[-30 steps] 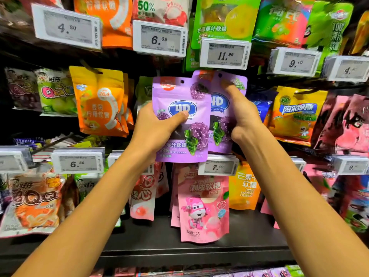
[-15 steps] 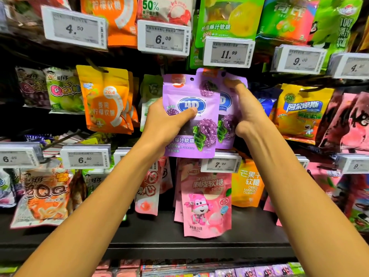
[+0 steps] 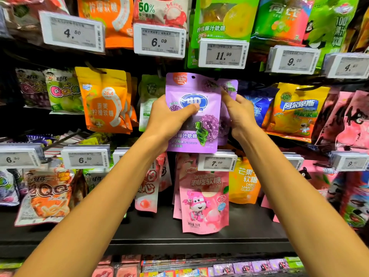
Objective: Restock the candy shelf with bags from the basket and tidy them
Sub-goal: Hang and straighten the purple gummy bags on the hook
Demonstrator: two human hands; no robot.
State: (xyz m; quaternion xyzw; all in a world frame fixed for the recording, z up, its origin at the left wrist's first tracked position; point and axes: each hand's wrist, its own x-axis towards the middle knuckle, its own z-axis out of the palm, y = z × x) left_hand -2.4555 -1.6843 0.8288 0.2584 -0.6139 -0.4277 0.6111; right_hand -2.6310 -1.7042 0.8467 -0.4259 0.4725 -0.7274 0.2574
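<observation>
Candy aisle of a store: a dark shelf (image 3: 179, 242) with rows of hanging bags and white price tags.

At the middle, the left hand (image 3: 169, 118) gripping the front purple bag (image 3: 207, 124) from its left side, thumb laid across the blue oval logo, the other fingers hidden behind. Upright, with the hang hole at the top free of any hook. Printed on it: purple grapes, a green leaf, "99%" and white Chinese words.

Just beside, the right hand (image 3: 239, 114), fingers curled round the rear purple bag (image 3: 229, 86) of the same kind, index finger straight up along the right edge of the front one. Mostly covered, this rear bag, and touching the front bag.

Both held up before the middle row, right under the 11.99 tag (image 3: 222, 53) and just above the 7.00 tag (image 3: 216, 162).

To the left, a pale green bag (image 3: 150, 96), then orange bags (image 3: 103, 100) marked "26.4". To the right, a blue bag (image 3: 257, 102) and a yellow bag (image 3: 295, 110) with "60%".

In the lower row, a pink bag (image 3: 203, 200) with a cartoon robot and "70克", and next to it a mango bag (image 3: 245, 182) reading "DRIED MANGO GUMMY".

Other readable prices: the 4.50 tag (image 3: 72, 33), the 6.09 tag (image 3: 159, 41) and the 9.00 tag (image 3: 293, 60) on top, the 6.50 tag (image 3: 85, 159) at lower left.
</observation>
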